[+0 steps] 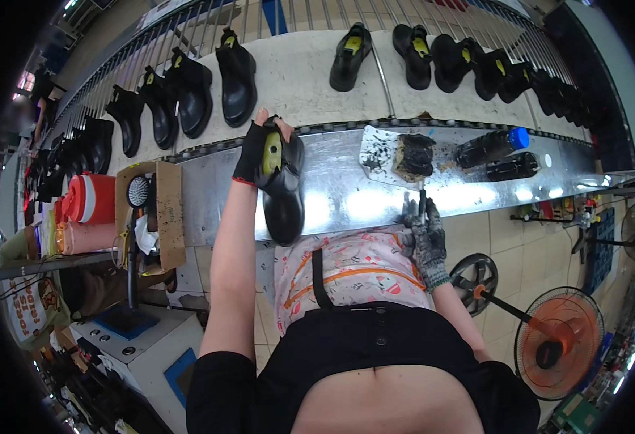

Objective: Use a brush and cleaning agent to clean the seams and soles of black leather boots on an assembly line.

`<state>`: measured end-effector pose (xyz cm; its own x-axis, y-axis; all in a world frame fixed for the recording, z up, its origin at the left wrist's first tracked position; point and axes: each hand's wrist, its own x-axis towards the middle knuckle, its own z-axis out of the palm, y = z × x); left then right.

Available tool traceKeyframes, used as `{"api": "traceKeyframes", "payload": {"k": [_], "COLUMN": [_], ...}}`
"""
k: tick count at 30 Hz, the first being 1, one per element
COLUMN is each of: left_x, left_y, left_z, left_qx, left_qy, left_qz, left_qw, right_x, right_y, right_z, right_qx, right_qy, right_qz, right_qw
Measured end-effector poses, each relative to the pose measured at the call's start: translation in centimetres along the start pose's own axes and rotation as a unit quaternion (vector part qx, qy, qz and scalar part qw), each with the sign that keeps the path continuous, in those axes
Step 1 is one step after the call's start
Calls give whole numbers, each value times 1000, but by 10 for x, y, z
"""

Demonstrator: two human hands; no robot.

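My left hand [254,148], in a black fingerless glove, grips a black shoe [282,188] with a yellow-green insole, held toe-down over the shiny metal ledge [346,195]. My right hand [426,235], in a grey speckled work glove, is closed around a thin brush [421,202] that points up toward a stained white tray [379,152]. A dirty sponge block [413,155] rests on that tray.
A conveyor [295,79] behind the ledge carries a long row of black shoes [236,76]. Two dark bottles [491,148] lie right of the tray. At left stand a cardboard box [165,213] and red-and-white jug [89,199]. Two floor fans [556,343] stand at lower right.
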<state>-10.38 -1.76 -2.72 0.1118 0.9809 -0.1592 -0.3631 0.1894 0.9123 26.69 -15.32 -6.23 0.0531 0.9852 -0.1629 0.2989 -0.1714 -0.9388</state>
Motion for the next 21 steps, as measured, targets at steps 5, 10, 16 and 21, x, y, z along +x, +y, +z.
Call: {"api": "traceKeyframes", "payload": {"k": [5, 10, 16, 21], "left_x": [-41, -62, -58, -55], "left_y": [45, 41, 47, 50], "left_z": [43, 54, 57, 66], "left_qx": [-133, -137, -45, -33], "left_qy": [-70, -85, -197, -211], "left_qz": [154, 240, 245, 224], "left_qw": [977, 957, 948, 951], "right_x": [-2, -6, 3, 23], "right_y": [-49, -50, -118, -188], "right_z": [-1, -3, -17, -19], "right_qx": [284, 219, 354, 122], "right_qy": [44, 55, -170, -323], "right_qz": [196, 183, 160, 59], "right_qw": [938, 957, 905, 937]}}
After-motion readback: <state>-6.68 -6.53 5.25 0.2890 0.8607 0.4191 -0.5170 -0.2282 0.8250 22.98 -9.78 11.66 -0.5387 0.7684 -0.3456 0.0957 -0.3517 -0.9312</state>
